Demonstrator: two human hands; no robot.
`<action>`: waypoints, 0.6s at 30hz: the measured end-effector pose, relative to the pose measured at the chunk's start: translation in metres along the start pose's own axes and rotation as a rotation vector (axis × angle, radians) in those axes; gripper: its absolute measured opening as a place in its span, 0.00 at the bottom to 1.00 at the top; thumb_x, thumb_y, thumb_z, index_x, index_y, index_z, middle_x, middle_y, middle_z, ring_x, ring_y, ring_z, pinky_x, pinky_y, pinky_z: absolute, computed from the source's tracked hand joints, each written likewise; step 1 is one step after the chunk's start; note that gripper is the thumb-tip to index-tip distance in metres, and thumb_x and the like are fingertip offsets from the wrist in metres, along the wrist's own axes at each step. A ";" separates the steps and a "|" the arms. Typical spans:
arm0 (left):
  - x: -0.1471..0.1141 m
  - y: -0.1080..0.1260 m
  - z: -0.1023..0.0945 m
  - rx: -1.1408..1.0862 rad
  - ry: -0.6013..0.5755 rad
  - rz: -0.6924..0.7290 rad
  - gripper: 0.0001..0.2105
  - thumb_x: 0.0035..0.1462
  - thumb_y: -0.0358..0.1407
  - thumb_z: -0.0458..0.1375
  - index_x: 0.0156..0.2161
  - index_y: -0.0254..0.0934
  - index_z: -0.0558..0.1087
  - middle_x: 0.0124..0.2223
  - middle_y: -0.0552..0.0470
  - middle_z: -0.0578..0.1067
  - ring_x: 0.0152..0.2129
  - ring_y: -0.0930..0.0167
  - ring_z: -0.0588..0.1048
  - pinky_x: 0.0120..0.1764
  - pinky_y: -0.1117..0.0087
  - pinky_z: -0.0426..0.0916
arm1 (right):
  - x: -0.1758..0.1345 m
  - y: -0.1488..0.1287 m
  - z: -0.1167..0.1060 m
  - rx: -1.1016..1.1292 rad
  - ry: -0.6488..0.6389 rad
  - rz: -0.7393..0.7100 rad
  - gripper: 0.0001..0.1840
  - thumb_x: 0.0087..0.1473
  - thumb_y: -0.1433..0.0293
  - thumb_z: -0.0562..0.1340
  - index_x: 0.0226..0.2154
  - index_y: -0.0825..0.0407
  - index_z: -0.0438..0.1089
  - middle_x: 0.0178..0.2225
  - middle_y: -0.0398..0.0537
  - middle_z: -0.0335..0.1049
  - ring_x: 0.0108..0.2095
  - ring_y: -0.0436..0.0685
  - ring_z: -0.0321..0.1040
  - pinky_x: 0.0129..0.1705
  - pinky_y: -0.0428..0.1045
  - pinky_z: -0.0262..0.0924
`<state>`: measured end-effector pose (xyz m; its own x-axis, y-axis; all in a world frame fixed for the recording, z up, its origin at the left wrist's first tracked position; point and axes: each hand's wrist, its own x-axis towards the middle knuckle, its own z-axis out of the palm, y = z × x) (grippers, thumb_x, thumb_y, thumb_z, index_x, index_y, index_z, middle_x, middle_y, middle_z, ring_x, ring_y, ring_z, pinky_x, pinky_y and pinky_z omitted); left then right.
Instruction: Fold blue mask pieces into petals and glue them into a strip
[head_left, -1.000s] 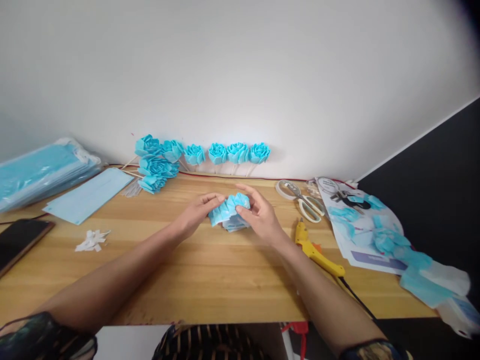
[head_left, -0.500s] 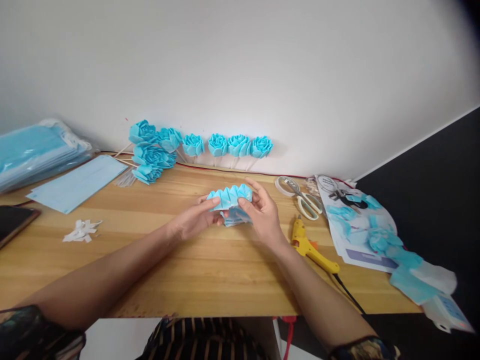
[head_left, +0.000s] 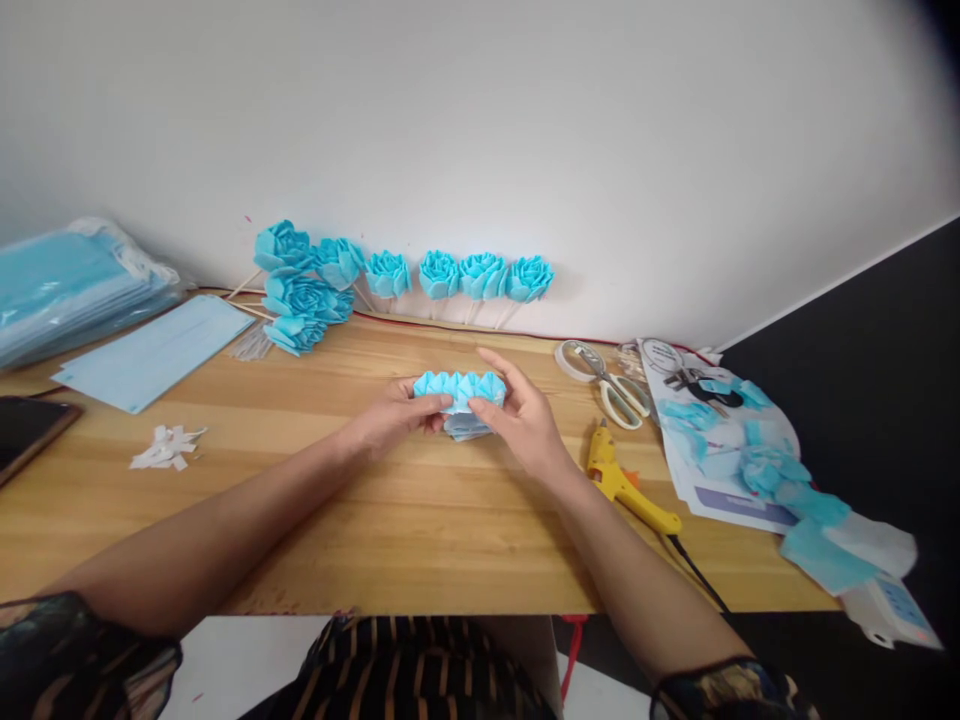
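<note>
Strip [head_left: 459, 384] of pleated blue material, head view: it spans the left hand [head_left: 394, 418] and the right hand [head_left: 531, 425], a row of pointed folds along its far side. Grip at each end is pinched nearly closed on it, thumbs along the near edge; the right index finger stands off beyond the strip. Light-blue layers [head_left: 466, 428] show just under it; we cannot tell whether they are joined to it.

We judge the step in hand to be evening or pressing the pleats. Next move seems to call for steady thumb pressure along the near edge, light enough not to crush the points.

Edges and room: wood of the surface [head_left: 420, 540] runs from the grip to the near edge, leaving space to draw back. Beyond the grip, blue flowers [head_left: 439, 274] line the wall [head_left: 480, 150]. Right of it, a yellow glue gun [head_left: 634, 492] lies close by the right forearm [head_left: 637, 565], scissors [head_left: 624, 402] farther off. Left, well apart: white scraps [head_left: 166, 448]. We would watch the right side most.
</note>
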<state>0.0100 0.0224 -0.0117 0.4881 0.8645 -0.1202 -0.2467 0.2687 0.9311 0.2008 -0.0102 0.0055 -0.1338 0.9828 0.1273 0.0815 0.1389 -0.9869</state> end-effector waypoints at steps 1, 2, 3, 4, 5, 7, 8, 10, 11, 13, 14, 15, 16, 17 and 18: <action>0.000 0.001 0.000 0.013 -0.001 0.009 0.19 0.43 0.45 0.73 0.27 0.32 0.73 0.22 0.53 0.73 0.20 0.76 0.68 0.26 0.73 0.61 | 0.000 0.001 0.000 -0.014 0.005 0.007 0.38 0.51 0.59 0.69 0.63 0.46 0.63 0.35 0.43 0.69 0.33 0.53 0.66 0.39 0.50 0.67; -0.001 0.002 0.000 0.008 -0.007 0.017 0.20 0.43 0.46 0.73 0.27 0.32 0.73 0.23 0.53 0.73 0.20 0.76 0.69 0.26 0.73 0.61 | 0.000 0.001 0.000 -0.022 0.010 0.014 0.37 0.51 0.61 0.69 0.63 0.45 0.63 0.33 0.42 0.68 0.32 0.52 0.65 0.37 0.49 0.66; -0.001 0.003 0.001 -0.015 -0.014 0.025 0.21 0.42 0.48 0.73 0.28 0.32 0.73 0.23 0.53 0.73 0.20 0.76 0.69 0.26 0.73 0.61 | 0.000 0.001 -0.001 -0.024 0.012 0.020 0.37 0.52 0.62 0.69 0.63 0.45 0.63 0.32 0.41 0.67 0.31 0.52 0.64 0.36 0.49 0.65; -0.001 0.003 0.001 -0.049 -0.019 0.035 0.22 0.42 0.50 0.73 0.29 0.33 0.73 0.23 0.53 0.73 0.21 0.76 0.69 0.26 0.74 0.62 | 0.000 0.001 -0.001 -0.018 0.009 0.023 0.37 0.52 0.63 0.68 0.63 0.45 0.63 0.32 0.41 0.67 0.30 0.51 0.63 0.35 0.48 0.64; -0.002 0.004 0.002 -0.082 -0.023 0.046 0.23 0.42 0.52 0.73 0.30 0.33 0.73 0.24 0.54 0.73 0.21 0.75 0.69 0.27 0.74 0.62 | 0.000 0.000 -0.001 -0.004 0.004 0.023 0.37 0.52 0.63 0.68 0.63 0.45 0.62 0.33 0.41 0.66 0.31 0.51 0.63 0.36 0.48 0.64; -0.003 0.004 0.003 -0.108 -0.031 0.064 0.26 0.41 0.55 0.72 0.31 0.33 0.74 0.25 0.54 0.73 0.22 0.75 0.69 0.27 0.73 0.63 | 0.000 -0.002 0.000 0.041 -0.009 0.021 0.37 0.52 0.64 0.68 0.63 0.46 0.62 0.35 0.42 0.67 0.33 0.51 0.64 0.38 0.48 0.64; -0.003 0.003 0.003 -0.087 -0.038 0.067 0.27 0.40 0.56 0.72 0.31 0.33 0.74 0.25 0.53 0.73 0.22 0.75 0.69 0.27 0.73 0.62 | 0.000 -0.002 0.001 0.063 -0.009 0.022 0.37 0.52 0.65 0.68 0.63 0.46 0.62 0.35 0.42 0.67 0.34 0.51 0.64 0.39 0.48 0.64; -0.003 0.001 0.004 0.006 -0.047 0.055 0.27 0.40 0.57 0.72 0.29 0.33 0.73 0.25 0.53 0.73 0.22 0.75 0.69 0.27 0.73 0.62 | 0.000 -0.004 0.003 0.087 0.010 0.029 0.35 0.52 0.65 0.67 0.62 0.47 0.62 0.35 0.42 0.66 0.34 0.51 0.64 0.40 0.49 0.64; -0.004 0.000 0.004 0.060 -0.049 0.046 0.26 0.41 0.56 0.72 0.28 0.33 0.73 0.24 0.53 0.73 0.22 0.74 0.69 0.27 0.73 0.63 | -0.001 -0.004 0.004 0.086 0.026 0.031 0.35 0.52 0.65 0.66 0.62 0.47 0.63 0.34 0.41 0.66 0.33 0.51 0.64 0.40 0.49 0.64; -0.003 -0.002 0.005 0.144 -0.044 0.035 0.25 0.42 0.54 0.72 0.28 0.33 0.72 0.24 0.53 0.72 0.22 0.74 0.68 0.27 0.72 0.63 | -0.001 -0.003 0.007 0.064 0.061 0.026 0.33 0.52 0.65 0.66 0.61 0.46 0.64 0.33 0.41 0.64 0.32 0.52 0.63 0.39 0.49 0.64; -0.003 -0.003 0.006 0.170 -0.042 0.033 0.24 0.42 0.53 0.72 0.28 0.33 0.72 0.24 0.53 0.72 0.22 0.74 0.68 0.27 0.72 0.63 | -0.001 -0.003 0.008 0.047 0.078 0.020 0.33 0.52 0.64 0.66 0.61 0.46 0.64 0.33 0.41 0.64 0.32 0.52 0.62 0.38 0.49 0.64; -0.003 -0.003 0.006 0.189 -0.039 0.035 0.23 0.43 0.52 0.72 0.28 0.34 0.72 0.24 0.53 0.72 0.22 0.74 0.68 0.27 0.72 0.63 | -0.002 -0.002 0.009 0.031 0.096 0.014 0.33 0.52 0.64 0.66 0.60 0.45 0.65 0.33 0.41 0.64 0.31 0.52 0.62 0.37 0.49 0.64; -0.003 -0.004 0.006 0.207 -0.034 0.041 0.22 0.43 0.51 0.71 0.27 0.34 0.72 0.23 0.54 0.72 0.22 0.74 0.68 0.27 0.72 0.62 | -0.002 -0.001 0.009 0.018 0.112 0.009 0.32 0.52 0.65 0.66 0.60 0.44 0.65 0.34 0.41 0.64 0.31 0.52 0.61 0.37 0.49 0.64; -0.003 -0.005 0.006 0.224 -0.022 0.048 0.21 0.44 0.50 0.71 0.27 0.34 0.72 0.23 0.54 0.71 0.21 0.74 0.67 0.26 0.72 0.62 | -0.002 0.000 0.010 0.010 0.122 0.006 0.32 0.52 0.65 0.67 0.60 0.44 0.65 0.34 0.41 0.64 0.31 0.52 0.62 0.36 0.49 0.64; -0.003 -0.005 0.006 0.236 -0.006 0.057 0.20 0.44 0.50 0.71 0.26 0.34 0.71 0.23 0.54 0.71 0.21 0.74 0.67 0.26 0.72 0.62 | -0.002 0.001 0.010 0.010 0.123 0.007 0.32 0.52 0.64 0.67 0.60 0.43 0.65 0.34 0.42 0.65 0.32 0.52 0.62 0.37 0.49 0.65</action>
<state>0.0152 0.0156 -0.0140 0.4840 0.8727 -0.0640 -0.0719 0.1126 0.9910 0.1914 -0.0136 0.0035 -0.0108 0.9913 0.1310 0.0716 0.1315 -0.9887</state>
